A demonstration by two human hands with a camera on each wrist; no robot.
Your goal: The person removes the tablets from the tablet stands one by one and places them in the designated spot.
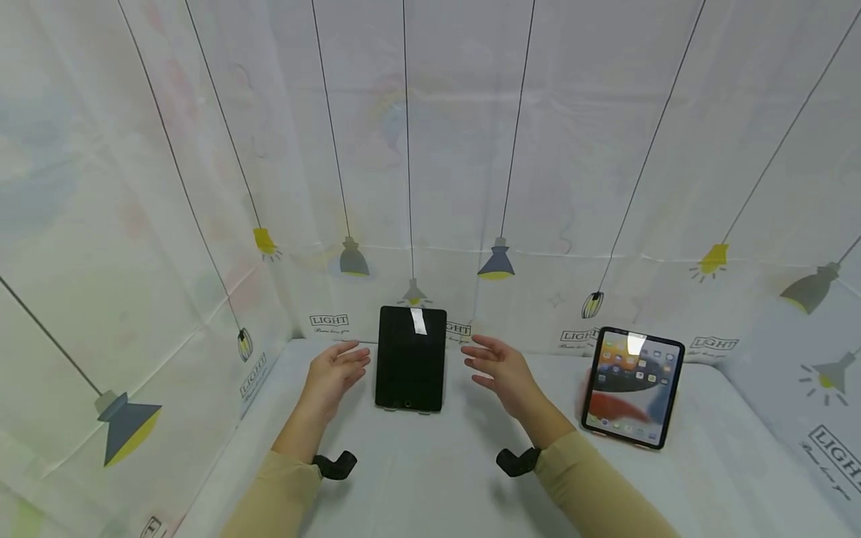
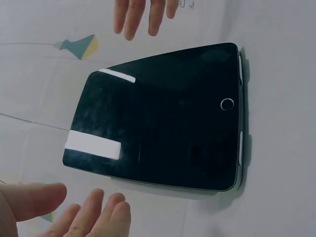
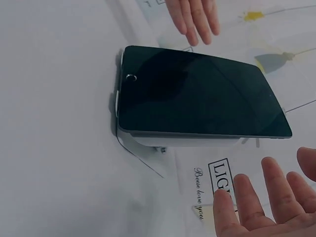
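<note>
A tablet (image 1: 410, 366) with a dark screen and a round home button leans back on a white stand (image 3: 187, 140), mostly hidden behind it. My left hand (image 1: 334, 377) hovers at the tablet's left side, apart from it, its fingers extended. On the opposite side my right hand (image 1: 506, 377) is held with fingers spread, also clear of the tablet. Both wrist views show a gap between each hand and the tablet's edges. Light reflects as white patches on the glass in the left wrist view.
A second tablet (image 1: 634, 388), its screen lit with app icons, stands tilted at the right. The white table (image 1: 417, 478) meets a backdrop (image 1: 444, 164) printed with hanging lamps. Dark wrist mounts (image 1: 335, 465) sit on both forearms.
</note>
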